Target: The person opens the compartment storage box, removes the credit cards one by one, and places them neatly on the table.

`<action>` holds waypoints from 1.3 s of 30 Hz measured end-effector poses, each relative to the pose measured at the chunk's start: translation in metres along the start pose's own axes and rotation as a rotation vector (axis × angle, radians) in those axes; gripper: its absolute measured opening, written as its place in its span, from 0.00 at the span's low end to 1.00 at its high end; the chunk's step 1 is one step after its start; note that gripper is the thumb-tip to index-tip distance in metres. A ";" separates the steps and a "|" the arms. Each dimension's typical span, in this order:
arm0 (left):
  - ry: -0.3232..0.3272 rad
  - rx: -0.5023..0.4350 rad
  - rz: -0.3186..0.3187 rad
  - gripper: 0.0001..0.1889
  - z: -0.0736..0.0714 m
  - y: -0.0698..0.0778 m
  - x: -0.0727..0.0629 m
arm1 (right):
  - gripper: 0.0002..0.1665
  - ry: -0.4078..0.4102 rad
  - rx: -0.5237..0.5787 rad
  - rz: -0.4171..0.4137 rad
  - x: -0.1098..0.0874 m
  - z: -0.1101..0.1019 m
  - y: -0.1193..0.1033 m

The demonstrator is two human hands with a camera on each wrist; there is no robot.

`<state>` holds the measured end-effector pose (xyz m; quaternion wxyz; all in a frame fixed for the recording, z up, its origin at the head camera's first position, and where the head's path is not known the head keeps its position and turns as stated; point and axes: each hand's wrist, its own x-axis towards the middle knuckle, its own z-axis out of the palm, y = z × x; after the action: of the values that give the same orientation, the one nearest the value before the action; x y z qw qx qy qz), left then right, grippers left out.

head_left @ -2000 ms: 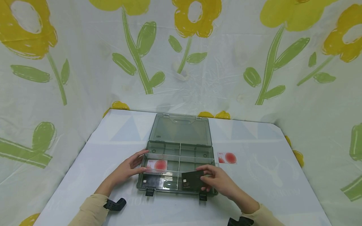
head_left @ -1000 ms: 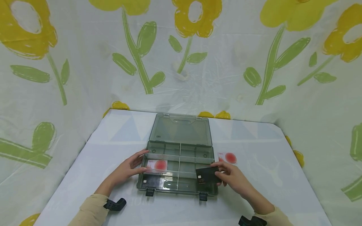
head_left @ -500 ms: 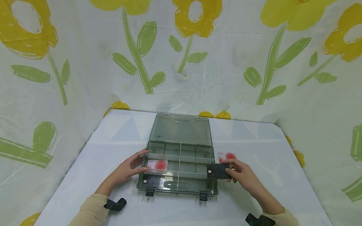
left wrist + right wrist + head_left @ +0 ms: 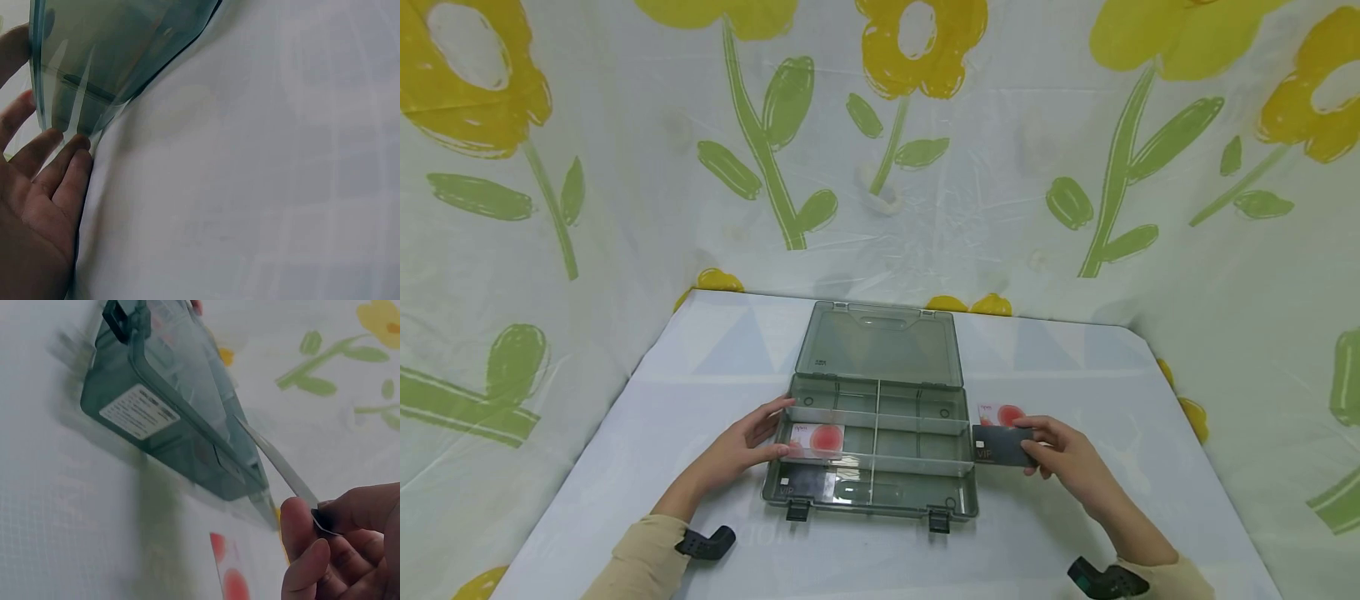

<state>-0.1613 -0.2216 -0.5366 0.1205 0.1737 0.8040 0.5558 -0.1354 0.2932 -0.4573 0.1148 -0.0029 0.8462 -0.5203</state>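
My right hand pinches a black VIP card by its right end, just off the right side of a grey-green clear plastic compartment box. In the right wrist view the card shows nearly edge-on, gripped between thumb and fingers. With fingers extended, my left hand touches the box's left side. Inside the box, a red-and-white card lies in the middle left compartment. A second black VIP card sits in the front left one. The held card partly covers another red-and-white card on the table.
The box's lid is folded back flat toward the far side. Two latches jut from its front edge. A white label is on the box's side wall. Around the white table hangs a flower-print curtain.
My right hand has lifted the black card out of the front right compartment and moved it right and slightly away, past the box's side. The left hand has stayed put.
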 end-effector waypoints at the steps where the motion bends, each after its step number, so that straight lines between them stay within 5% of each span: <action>1: 0.000 0.000 0.000 0.41 0.000 0.000 0.000 | 0.25 0.006 0.001 0.009 0.001 -0.002 0.001; 12: 0.009 0.012 0.001 0.40 0.001 -0.001 0.001 | 0.31 0.003 -0.004 0.070 0.009 -0.018 0.026; 23: 0.008 0.015 -0.003 0.40 0.001 0.000 0.001 | 0.30 0.034 -0.037 0.131 0.023 -0.008 0.053; 32: 0.003 0.023 -0.001 0.40 0.001 0.000 0.000 | 0.25 0.093 -0.303 0.131 0.026 0.005 0.057; 39: -0.005 -0.014 -0.005 0.40 0.000 0.002 -0.001 | 0.25 0.110 -0.399 0.087 0.024 0.007 0.052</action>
<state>-0.1607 -0.2217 -0.5350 0.1252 0.1723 0.8003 0.5605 -0.1517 0.3077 -0.5113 0.0877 0.0393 0.9368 -0.3365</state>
